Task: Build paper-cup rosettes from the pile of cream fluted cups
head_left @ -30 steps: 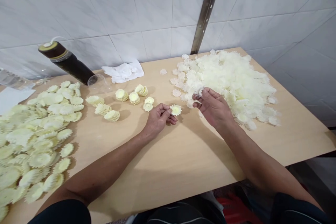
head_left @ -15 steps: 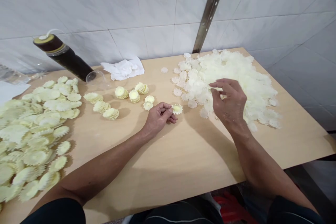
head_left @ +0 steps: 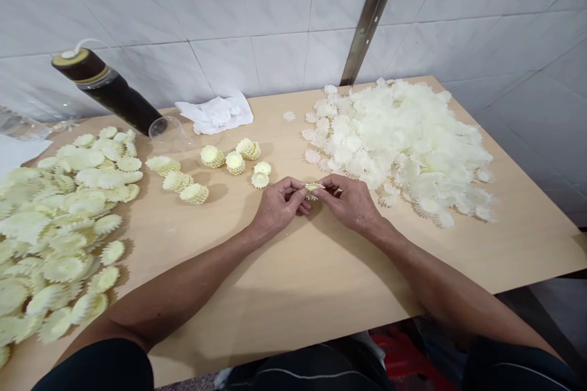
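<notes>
Between my two hands is a pale yellow flower-shaped disc (head_left: 313,187) with a scalloped rim, perhaps more than one layer thick. My left hand (head_left: 283,203) pinches its left side between thumb and fingers. On its right side my right hand (head_left: 349,200) is closed, thumb and forefinger at the rim; whether it also holds a separate thin petal disc is hidden. To the right lies a big heap of thin, whitish petal discs (head_left: 413,134). Left of my hands stand small stacks of yellow discs (head_left: 194,193), and two small discs (head_left: 261,175) sit close by.
A broad pile of thicker yellow discs (head_left: 68,226) covers the table's left side. Behind it a dark bottle (head_left: 119,98) leans near the tiled wall, beside a clear plastic cup (head_left: 166,133) and crumpled white tissue (head_left: 215,113). A metal post (head_left: 371,18) rises at the back.
My right hand has come left from above the whitish heap to the disc in my left hand. The left hand keeps its pinch in nearly the same place.
</notes>
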Demonstrator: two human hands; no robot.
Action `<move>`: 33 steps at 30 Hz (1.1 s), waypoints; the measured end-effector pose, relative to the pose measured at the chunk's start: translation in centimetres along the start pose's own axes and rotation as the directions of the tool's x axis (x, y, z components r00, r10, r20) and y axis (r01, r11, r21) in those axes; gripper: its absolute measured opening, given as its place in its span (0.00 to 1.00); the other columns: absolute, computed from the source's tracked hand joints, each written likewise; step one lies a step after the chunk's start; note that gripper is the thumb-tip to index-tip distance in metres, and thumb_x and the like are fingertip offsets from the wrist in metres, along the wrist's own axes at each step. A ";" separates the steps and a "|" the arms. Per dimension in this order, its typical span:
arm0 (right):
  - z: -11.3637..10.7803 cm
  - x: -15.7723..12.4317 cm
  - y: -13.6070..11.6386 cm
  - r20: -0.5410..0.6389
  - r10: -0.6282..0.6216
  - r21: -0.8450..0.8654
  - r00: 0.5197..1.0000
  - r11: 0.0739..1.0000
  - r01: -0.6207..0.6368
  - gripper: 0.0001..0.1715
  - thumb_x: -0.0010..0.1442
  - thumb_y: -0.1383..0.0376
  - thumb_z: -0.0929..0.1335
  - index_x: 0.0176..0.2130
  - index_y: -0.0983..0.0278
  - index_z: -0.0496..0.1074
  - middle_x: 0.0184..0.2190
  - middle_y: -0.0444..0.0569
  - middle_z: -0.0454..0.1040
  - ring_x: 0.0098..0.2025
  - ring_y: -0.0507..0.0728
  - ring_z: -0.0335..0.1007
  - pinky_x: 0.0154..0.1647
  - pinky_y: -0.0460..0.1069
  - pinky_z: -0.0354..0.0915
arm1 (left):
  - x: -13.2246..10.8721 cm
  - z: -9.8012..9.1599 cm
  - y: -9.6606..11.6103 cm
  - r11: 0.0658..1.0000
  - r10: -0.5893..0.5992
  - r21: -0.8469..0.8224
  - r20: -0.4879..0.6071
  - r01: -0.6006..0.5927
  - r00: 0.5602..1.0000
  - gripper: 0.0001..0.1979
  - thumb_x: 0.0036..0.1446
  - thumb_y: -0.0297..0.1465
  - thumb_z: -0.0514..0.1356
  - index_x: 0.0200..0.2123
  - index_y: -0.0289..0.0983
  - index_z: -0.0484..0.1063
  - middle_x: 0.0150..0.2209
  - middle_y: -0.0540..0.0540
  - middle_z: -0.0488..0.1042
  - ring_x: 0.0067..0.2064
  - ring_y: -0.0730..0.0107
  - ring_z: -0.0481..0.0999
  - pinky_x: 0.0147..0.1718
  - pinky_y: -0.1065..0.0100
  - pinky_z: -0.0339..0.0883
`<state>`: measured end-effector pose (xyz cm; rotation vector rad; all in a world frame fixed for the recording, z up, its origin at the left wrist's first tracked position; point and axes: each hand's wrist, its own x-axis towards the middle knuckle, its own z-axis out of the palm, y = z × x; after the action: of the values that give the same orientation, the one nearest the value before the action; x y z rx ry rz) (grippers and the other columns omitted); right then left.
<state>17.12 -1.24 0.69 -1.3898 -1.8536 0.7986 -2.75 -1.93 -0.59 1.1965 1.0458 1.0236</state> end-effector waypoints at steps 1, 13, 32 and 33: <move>-0.1 0.0 0.1 0.000 0.014 0.011 1.000 1.000 -0.014 0.15 0.67 0.53 0.73 0.39 0.61 0.82 0.31 0.47 0.82 0.29 0.56 0.73 0.31 0.50 0.66 | 0.0 0.0 0.0 1.000 -0.001 0.006 0.001 0.001 1.000 0.18 0.62 0.44 0.69 0.40 0.34 0.75 0.27 0.45 0.81 0.27 0.67 0.82 0.29 0.67 0.80; 0.0 0.0 -0.2 0.054 -0.070 -0.095 0.996 0.993 0.074 0.20 0.72 0.56 0.64 0.30 0.61 0.71 0.22 0.44 0.70 0.25 0.54 0.63 0.30 0.51 0.57 | -0.3 0.1 0.3 1.000 -0.001 0.017 0.035 0.001 0.999 0.20 0.61 0.46 0.70 0.42 0.34 0.77 0.29 0.45 0.81 0.30 0.66 0.82 0.33 0.64 0.81; 0.8 -0.2 0.1 -0.212 -0.275 -0.043 0.938 0.961 0.272 0.09 0.69 0.56 0.72 0.42 0.55 0.83 0.42 0.54 0.78 0.40 0.61 0.76 0.38 0.56 0.76 | 0.2 -0.4 1.0 0.988 -0.102 -0.115 0.048 0.107 0.994 0.23 0.56 0.49 0.73 0.39 0.34 0.80 0.28 0.43 0.83 0.27 0.66 0.82 0.27 0.69 0.71; 0.7 -0.1 0.0 -0.212 -0.266 -0.034 0.940 0.964 0.265 0.09 0.69 0.56 0.72 0.41 0.55 0.83 0.42 0.54 0.79 0.40 0.61 0.77 0.39 0.57 0.76 | 0.2 -0.4 1.0 0.988 -0.100 -0.116 0.049 0.105 0.994 0.23 0.56 0.50 0.73 0.38 0.34 0.80 0.27 0.43 0.82 0.26 0.66 0.82 0.27 0.69 0.71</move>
<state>16.55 -1.41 0.24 -1.1461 -1.8221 0.4870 -3.15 -1.54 0.35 1.0540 0.9890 0.9623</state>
